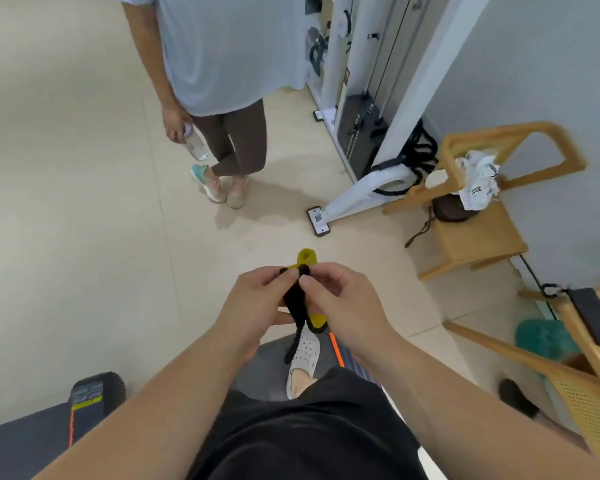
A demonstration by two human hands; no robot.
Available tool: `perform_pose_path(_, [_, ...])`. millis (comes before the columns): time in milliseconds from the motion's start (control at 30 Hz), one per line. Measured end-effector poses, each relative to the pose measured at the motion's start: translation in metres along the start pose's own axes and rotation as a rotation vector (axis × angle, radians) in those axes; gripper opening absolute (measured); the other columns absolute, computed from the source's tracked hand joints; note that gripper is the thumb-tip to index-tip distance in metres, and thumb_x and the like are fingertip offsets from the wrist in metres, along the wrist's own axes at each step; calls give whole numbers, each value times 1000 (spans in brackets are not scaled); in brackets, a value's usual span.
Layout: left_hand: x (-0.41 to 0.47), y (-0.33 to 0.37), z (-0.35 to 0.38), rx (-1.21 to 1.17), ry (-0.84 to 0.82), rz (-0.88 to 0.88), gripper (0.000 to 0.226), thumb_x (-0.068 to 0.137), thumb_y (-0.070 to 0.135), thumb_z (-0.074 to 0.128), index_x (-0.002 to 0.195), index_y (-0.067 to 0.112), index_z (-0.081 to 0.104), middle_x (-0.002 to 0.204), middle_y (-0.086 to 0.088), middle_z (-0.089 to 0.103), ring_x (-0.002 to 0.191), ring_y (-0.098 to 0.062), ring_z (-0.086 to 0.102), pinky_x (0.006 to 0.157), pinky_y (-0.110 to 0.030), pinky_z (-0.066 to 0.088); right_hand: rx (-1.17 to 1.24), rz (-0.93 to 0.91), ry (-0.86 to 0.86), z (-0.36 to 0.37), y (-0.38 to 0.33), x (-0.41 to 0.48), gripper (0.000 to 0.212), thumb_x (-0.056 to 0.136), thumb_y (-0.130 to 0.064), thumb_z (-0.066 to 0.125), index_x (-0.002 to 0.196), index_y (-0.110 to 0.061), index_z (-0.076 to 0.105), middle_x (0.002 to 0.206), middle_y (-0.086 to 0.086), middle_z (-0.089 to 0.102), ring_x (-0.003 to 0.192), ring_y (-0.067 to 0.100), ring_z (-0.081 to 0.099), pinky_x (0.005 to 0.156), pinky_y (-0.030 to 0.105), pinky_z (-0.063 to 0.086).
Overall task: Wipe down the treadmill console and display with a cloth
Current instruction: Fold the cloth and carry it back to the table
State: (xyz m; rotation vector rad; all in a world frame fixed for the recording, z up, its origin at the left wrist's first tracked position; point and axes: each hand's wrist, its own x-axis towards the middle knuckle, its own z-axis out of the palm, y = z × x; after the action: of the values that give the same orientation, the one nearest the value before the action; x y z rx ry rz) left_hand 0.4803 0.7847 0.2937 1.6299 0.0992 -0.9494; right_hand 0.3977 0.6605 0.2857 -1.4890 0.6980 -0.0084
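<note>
Both our hands meet in front of our body: our left hand curls its fingers round a rolled yellow cloth, and our right hand pinches, thumb against forefinger, the top of a black strip that lies along the roll and dangles below it. We hold the cloth above the near end of a grey treadmill deck with an orange edge line, where our white perforated shoe stands. Further out on the pale floor, a person in a light shirt holds a clear water bottle. A white cable machine stands by the wall, next to a wooden chair with a white bag hanging from its arm.
</note>
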Motion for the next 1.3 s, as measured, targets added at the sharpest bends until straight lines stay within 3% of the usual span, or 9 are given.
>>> perform_pose_path(100, [41, 26, 29, 77, -31, 16, 14, 94, 17, 68, 104, 9, 75, 93, -11, 79, 89, -27, 77, 80, -45, 63, 26, 29, -43, -32, -12, 26, 25, 105, -24, 57, 102, -36, 79, 101, -8, 79, 99, 9, 74, 92, 32, 58])
perform_pose_path(267, [108, 65, 71, 224, -173, 20, 16, 100, 12, 58, 109, 10, 71, 96, -10, 78, 87, -23, 76, 74, -36, 63, 49, 60, 419, -94, 1, 79, 18, 98, -20, 66, 111, -28, 75, 104, -10, 75, 97, 5, 68, 91, 30, 53])
perform_pose_path(333, [141, 82, 92, 293, -343, 13, 18, 102, 13, 55, 109, 9, 71, 98, -10, 77, 87, -21, 76, 74, -33, 62, 109, 161, 394, -125, 14, 104, 28, 100, -30, 65, 128, -29, 67, 123, -13, 68, 114, 6, 61, 98, 27, 46])
perform_pose_path(467, [218, 100, 132, 344, -583, -7, 23, 103, 14, 52, 114, 3, 69, 108, -22, 72, 98, -34, 72, 84, -51, 61, 439, 219, 319, -171, 44, 146, 24, 103, -31, 58, 120, -20, 72, 117, 1, 75, 111, 18, 69, 97, 34, 53])
perform_pose_path(600, [310, 83, 169, 426, -592, -32, 21, 103, 16, 54, 113, 8, 71, 108, -20, 73, 97, -34, 72, 81, -54, 62, 448, 151, 565, -188, 90, 198, 15, 101, -21, 63, 113, -17, 72, 110, 9, 74, 100, 20, 70, 83, 36, 55])
perform_pose_path(800, [428, 54, 205, 559, -637, 28, 13, 96, 10, 64, 107, 6, 70, 96, -16, 69, 73, -21, 71, 59, -34, 59, 466, 132, 838, -188, 142, 276, 10, 99, -15, 68, 104, -21, 73, 98, -1, 79, 93, 14, 74, 77, 32, 58])
perform_pose_path(967, [446, 80, 241, 631, -715, 75, 10, 93, 7, 67, 102, 10, 71, 101, -22, 71, 81, -30, 72, 63, -41, 62, 488, 166, 929, -215, 124, 277, 12, 97, -20, 71, 108, -19, 73, 102, 1, 78, 94, 15, 74, 73, 28, 58])
perform_pose_path(1167, [464, 80, 315, 696, -838, 165, 10, 94, 8, 67, 101, 14, 71, 94, -14, 74, 85, -29, 74, 73, -50, 64, 578, 177, 1070, -264, 142, 284, 10, 99, -21, 68, 108, -21, 72, 102, 2, 77, 100, 21, 73, 88, 50, 62])
perform_pose_path(1300, [476, 71, 391, 773, -889, 142, 11, 94, 7, 66, 102, 11, 71, 95, -16, 74, 82, -30, 74, 72, -46, 64, 612, 201, 1102, -329, 167, 280, 10, 97, -18, 69, 107, -16, 73, 100, 7, 76, 100, 25, 73, 87, 52, 62])
